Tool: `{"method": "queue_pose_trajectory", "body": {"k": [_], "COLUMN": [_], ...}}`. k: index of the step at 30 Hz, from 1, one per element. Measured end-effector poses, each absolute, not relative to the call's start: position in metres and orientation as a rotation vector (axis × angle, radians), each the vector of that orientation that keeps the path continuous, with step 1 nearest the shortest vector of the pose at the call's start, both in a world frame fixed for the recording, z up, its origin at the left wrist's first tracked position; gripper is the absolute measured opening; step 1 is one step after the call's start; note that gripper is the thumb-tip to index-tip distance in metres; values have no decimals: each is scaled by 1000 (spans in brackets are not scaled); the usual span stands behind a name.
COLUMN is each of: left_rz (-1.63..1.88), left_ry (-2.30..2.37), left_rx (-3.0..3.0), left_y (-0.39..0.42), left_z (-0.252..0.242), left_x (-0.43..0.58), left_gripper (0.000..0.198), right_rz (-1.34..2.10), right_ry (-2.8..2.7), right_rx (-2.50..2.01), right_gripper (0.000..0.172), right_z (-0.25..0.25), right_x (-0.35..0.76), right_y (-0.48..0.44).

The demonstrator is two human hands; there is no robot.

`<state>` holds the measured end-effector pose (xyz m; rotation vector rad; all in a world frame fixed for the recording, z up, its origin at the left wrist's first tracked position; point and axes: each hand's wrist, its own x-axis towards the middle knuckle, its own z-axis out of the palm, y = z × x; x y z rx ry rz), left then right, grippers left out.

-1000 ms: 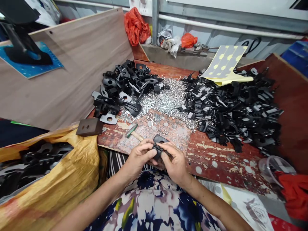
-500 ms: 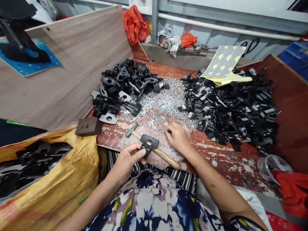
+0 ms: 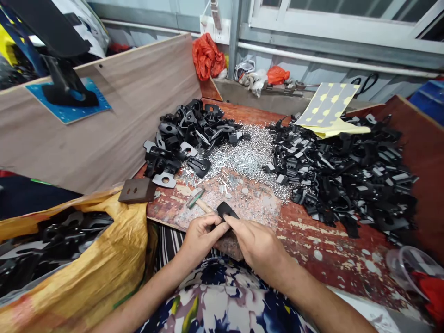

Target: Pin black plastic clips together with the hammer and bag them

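My left hand grips a small black plastic clip at the near edge of the red worktable. My right hand has come against the same clip, fingers pinched at its lower end; whether a pin is between them I cannot make out. Under the hands lies a small hammer with a wooden handle, mostly hidden. Beyond it a heap of silver pins spreads over the table's middle.
Black clip parts are piled at the left and in a larger heap at the right. A yellow sack with black pieces sits at my left, beside a brown block. A wooden board walls the left side.
My right hand came back from the silver pins to the clip in my left hand. The head view has shifted slightly down and right.
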<state>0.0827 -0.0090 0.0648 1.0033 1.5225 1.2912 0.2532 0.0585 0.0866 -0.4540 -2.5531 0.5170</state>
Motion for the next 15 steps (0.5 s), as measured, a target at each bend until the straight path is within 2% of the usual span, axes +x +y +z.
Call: {"method": "queue_pose_trajectory", "body": {"k": [3,8,10,12,15], "left_rz": [1327,1344,1344,1349,1360], "left_ry": [1571,1605,1592,1569,1502], "left_rx": [1055,1066,994,884,751], "left_y": [-11,-15,-17,-20,-24], "left_z": [62,53,53,54,55], "left_x": [81,74,71,67,65], "left_gripper": [41,30,27,28,30], "right_rz": [596,1111,1000,653,477], "right_ry": [-2446,-2332,-2463,-2638,-2785], "right_rx": [-541,-660,-764,-945,-1041], "right_gripper": [47,35,29,33,32], "right_z": [75,79,87,93,93], "right_x": [252,242,230,209,167], "right_y": [54,80,111,148,194]}}
